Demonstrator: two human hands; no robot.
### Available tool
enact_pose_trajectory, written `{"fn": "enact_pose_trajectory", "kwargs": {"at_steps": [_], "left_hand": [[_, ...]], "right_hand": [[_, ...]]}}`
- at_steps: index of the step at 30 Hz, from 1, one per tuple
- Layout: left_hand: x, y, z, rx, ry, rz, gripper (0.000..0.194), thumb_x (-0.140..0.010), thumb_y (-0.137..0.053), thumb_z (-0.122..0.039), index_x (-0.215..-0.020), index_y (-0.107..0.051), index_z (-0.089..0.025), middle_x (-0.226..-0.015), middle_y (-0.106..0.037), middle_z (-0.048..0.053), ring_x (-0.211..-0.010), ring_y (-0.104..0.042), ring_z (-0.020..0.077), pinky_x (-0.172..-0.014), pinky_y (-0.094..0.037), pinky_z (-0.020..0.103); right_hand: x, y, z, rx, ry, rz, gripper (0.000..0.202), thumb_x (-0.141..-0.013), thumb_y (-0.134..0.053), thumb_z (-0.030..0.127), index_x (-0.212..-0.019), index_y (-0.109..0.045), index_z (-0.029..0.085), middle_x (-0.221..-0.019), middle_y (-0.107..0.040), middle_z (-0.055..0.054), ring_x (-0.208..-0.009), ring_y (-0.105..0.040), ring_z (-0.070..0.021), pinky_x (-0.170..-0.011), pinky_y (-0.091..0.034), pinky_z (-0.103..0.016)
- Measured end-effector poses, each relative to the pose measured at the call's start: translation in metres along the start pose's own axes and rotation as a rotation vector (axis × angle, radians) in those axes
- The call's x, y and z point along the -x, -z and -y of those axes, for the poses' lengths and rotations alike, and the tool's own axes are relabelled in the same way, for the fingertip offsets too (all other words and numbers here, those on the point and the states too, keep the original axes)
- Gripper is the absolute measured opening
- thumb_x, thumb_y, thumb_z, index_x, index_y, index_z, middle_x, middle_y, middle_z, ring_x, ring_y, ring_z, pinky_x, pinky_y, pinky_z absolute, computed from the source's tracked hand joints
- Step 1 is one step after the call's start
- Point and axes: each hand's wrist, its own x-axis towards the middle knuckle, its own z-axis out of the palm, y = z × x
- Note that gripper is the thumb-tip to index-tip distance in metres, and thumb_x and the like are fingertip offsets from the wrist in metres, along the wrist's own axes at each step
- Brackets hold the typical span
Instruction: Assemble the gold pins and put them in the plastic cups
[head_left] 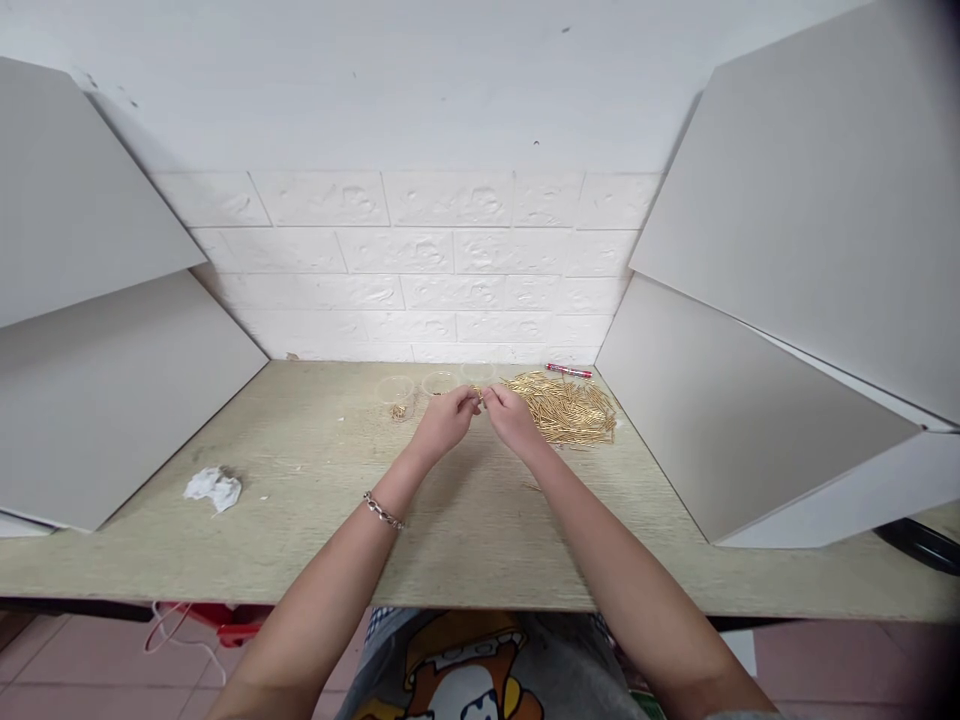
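My left hand (448, 420) and my right hand (511, 418) meet near the middle of the table, fingertips almost touching. Both are closed in a pinch. Whatever lies between the fingertips is too small to make out, though a bit of gold shows there. Just right of my right hand spreads a pile of thin gold sticks (574, 410). A small cluster of gold pieces (399, 411) lies to the left of my left hand. Behind the hands stand clear round dishes, one at the left (395, 388), a middle dish (439, 381) and a right dish (478, 370).
A red marker (569, 370) lies behind the pile, near the white brick-patterned wall (420, 250). Crumpled white tissue (214, 487) rests on the left of the table (315, 540). Large pale panels flank the table on the left (120, 400) and right (757, 420).
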Motion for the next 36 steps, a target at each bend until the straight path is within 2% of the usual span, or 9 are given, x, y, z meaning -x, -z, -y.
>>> {"fn": "enact_pose_trajectory", "kwargs": {"at_steps": [7, 11, 15, 21, 27, 29, 31, 33, 36], "left_hand": [[-0.002, -0.002, 0.002, 0.001, 0.071, 0.045, 0.021, -0.076, -0.043, -0.028, -0.071, -0.061, -0.018, -0.067, -0.064, 0.001, -0.061, -0.056, 0.0140, -0.062, -0.042, 0.025], [0.000, -0.006, 0.008, -0.161, 0.049, 0.143, 0.023, -0.075, -0.042, -0.026, -0.064, -0.062, -0.018, -0.064, -0.063, 0.003, -0.060, -0.056, 0.0161, -0.060, -0.040, 0.026], [0.004, -0.015, 0.018, -0.366, 0.001, 0.191, 0.023, -0.074, -0.042, -0.024, -0.073, -0.064, -0.019, -0.069, -0.064, 0.007, -0.066, -0.057, 0.0186, -0.061, -0.040, 0.027], [0.004, -0.020, 0.027, -0.468, -0.002, 0.255, 0.022, -0.075, -0.043, -0.024, -0.077, -0.065, -0.019, -0.076, -0.066, 0.009, -0.071, -0.059, 0.0199, -0.063, -0.041, 0.027], [0.005, -0.015, 0.020, -0.492, 0.046, 0.311, 0.022, -0.075, -0.044, -0.023, -0.084, -0.064, -0.020, -0.082, -0.066, 0.007, -0.077, -0.059, 0.0182, -0.068, -0.042, 0.025], [0.006, -0.013, 0.017, -0.501, 0.082, 0.334, 0.022, -0.076, -0.045, -0.025, -0.086, -0.064, -0.019, -0.085, -0.066, 0.007, -0.079, -0.059, 0.0175, -0.069, -0.043, 0.025], [0.006, -0.011, 0.014, -0.500, 0.103, 0.351, 0.022, -0.077, -0.045, -0.027, -0.087, -0.063, -0.019, -0.087, -0.066, 0.007, -0.080, -0.059, 0.0172, -0.068, -0.043, 0.024], [0.007, -0.011, 0.014, -0.492, 0.103, 0.354, 0.021, -0.077, -0.046, -0.027, -0.087, -0.062, -0.019, -0.087, -0.066, 0.006, -0.079, -0.059, 0.0169, -0.067, -0.043, 0.024], [0.007, -0.011, 0.014, -0.481, 0.099, 0.348, 0.020, -0.076, -0.047, -0.026, -0.087, -0.062, -0.020, -0.087, -0.066, 0.005, -0.078, -0.059, 0.0166, -0.067, -0.042, 0.024]], "right_hand": [[-0.005, 0.006, -0.005, 0.071, 0.017, -0.031, 0.014, -0.075, -0.044, 0.027, -0.076, -0.055, 0.018, -0.072, -0.060, 0.001, -0.063, -0.051, -0.0111, -0.060, -0.037, -0.022], [-0.005, 0.011, -0.016, 0.359, 0.119, 0.109, 0.014, -0.073, -0.045, 0.016, -0.072, -0.058, 0.018, -0.076, -0.061, -0.003, -0.070, -0.052, -0.0133, -0.062, -0.035, -0.024], [0.000, 0.007, -0.025, 0.585, 0.137, 0.291, 0.017, -0.070, -0.044, 0.009, -0.064, -0.058, 0.018, -0.070, -0.060, -0.005, -0.065, -0.051, -0.0147, -0.055, -0.030, -0.024], [0.004, -0.001, -0.023, 0.699, 0.126, 0.340, 0.016, -0.070, -0.044, 0.008, -0.064, -0.057, 0.017, -0.073, -0.061, -0.008, -0.066, -0.052, -0.0165, -0.052, -0.028, -0.025], [0.003, 0.003, -0.019, 0.699, 0.087, 0.383, 0.018, -0.073, -0.044, 0.011, -0.071, -0.061, 0.017, -0.080, -0.063, -0.007, -0.074, -0.055, -0.0159, -0.059, -0.033, -0.024], [0.000, 0.009, -0.012, 0.703, 0.059, 0.331, 0.015, -0.075, -0.047, 0.017, -0.075, -0.062, 0.018, -0.081, -0.064, -0.006, -0.075, -0.055, -0.0156, -0.061, -0.034, -0.024], [-0.003, 0.022, -0.001, 0.677, 0.003, 0.170, 0.018, -0.078, -0.048, 0.030, -0.077, -0.062, 0.019, -0.077, -0.064, -0.005, -0.072, -0.055, -0.0159, -0.060, -0.035, -0.025], [-0.001, 0.043, 0.016, 0.570, -0.033, -0.033, 0.033, -0.082, -0.041, 0.043, -0.077, -0.063, 0.019, -0.068, -0.061, -0.004, -0.064, -0.054, -0.0153, -0.057, -0.036, -0.026], [0.015, 0.089, 0.046, 0.355, 0.125, -0.333, 0.035, -0.086, -0.034, 0.041, -0.091, -0.060, 0.019, -0.072, -0.061, -0.003, -0.063, -0.054, -0.0131, -0.058, -0.040, -0.026]]}}
